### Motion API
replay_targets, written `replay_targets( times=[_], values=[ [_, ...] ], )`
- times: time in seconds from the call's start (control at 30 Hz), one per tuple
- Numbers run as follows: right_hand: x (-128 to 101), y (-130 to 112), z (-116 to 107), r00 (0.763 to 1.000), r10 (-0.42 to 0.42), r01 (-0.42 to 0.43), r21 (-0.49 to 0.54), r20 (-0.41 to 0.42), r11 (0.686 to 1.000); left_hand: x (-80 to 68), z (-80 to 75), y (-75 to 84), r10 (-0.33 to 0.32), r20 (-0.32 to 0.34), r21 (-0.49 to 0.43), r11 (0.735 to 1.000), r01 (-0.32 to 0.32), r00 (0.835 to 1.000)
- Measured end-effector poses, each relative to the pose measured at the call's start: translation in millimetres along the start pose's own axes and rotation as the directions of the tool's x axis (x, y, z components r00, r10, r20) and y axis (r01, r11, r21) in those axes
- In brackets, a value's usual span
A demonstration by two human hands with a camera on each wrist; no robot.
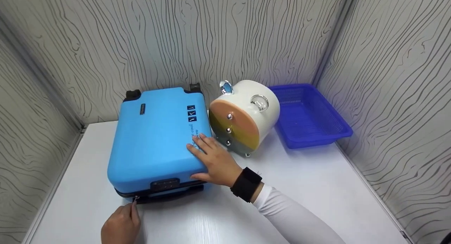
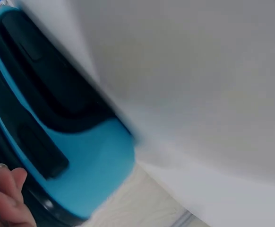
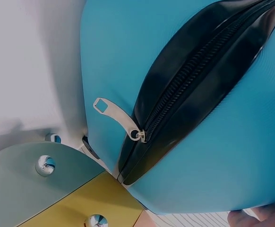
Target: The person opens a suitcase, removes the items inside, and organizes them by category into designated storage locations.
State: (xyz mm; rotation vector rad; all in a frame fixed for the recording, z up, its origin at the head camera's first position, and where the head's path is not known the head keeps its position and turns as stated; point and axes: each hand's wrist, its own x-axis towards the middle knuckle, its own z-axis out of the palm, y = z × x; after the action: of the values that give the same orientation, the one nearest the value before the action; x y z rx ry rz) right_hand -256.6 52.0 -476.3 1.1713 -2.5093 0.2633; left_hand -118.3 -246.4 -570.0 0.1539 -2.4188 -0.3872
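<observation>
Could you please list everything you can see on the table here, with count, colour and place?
Suitcase: one, light blue hard shell with black zip band, lying flat at table left.
Zip pulls: two, silver; one at the near edge, one on the side facing the drum.
Drum-shaped toy: one, white with peach, yellow and grey-green face and silver knobs, centre back.
Basket: one, blue, back right.
Table: one, white.
Left hand: pinches the near zip pull.
Right hand: rests flat on the suitcase.

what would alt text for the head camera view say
A blue suitcase lies flat on a white table; the right hand rests on its lid while the left hand pinches a zipper pull at its front edge.
</observation>
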Motion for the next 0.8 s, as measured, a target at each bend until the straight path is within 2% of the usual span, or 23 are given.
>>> replay_targets(
  times=[0.27,0.53,0.8],
  values=[
    [0.3,-0.2,0.1,1.0,0.001,-0.001,0.002,-0.004,1.0,7.6,-9.8,-23.8,-0.064,-0.031,0.065,0.996,0.066,0.997],
    [0.5,0.6,0.2,1.0,-0.001,0.001,0.015,0.0,1.0,27.5,-17.9,-39.2,-0.138,0.064,0.109,0.986,0.13,0.988],
    [0.0,0.6,0.1,1.0,-0.008,0.008,-0.002,-0.006,1.0,54.2,-14.2,-59.2,-0.104,0.125,0.093,0.991,0.092,0.987]
  ],
)
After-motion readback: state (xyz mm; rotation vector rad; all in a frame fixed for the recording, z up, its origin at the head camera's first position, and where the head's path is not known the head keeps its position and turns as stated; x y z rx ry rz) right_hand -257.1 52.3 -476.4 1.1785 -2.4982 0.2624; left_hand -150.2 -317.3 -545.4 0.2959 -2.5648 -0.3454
